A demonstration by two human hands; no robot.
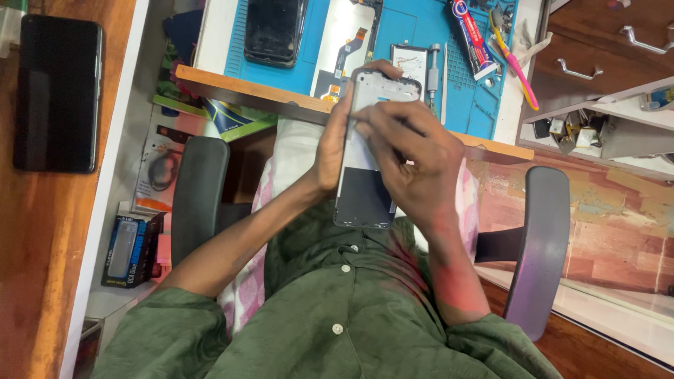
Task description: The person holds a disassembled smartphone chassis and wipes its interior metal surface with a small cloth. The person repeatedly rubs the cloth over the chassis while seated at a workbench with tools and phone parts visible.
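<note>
Blue mat (414,28) under phone parts (344,42)

The person wears a dark green button-front shirt (337,316) with pale buttons, sleeves rolled above the elbows.

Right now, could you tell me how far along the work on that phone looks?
Already apart: a loose display panel with its flex cable and a small plate lie on the blue mat. In hand: the left hand grips the bare phone frame while the right hand works on its upper part. Left: those parts are not yet fitted to the frame.
</note>
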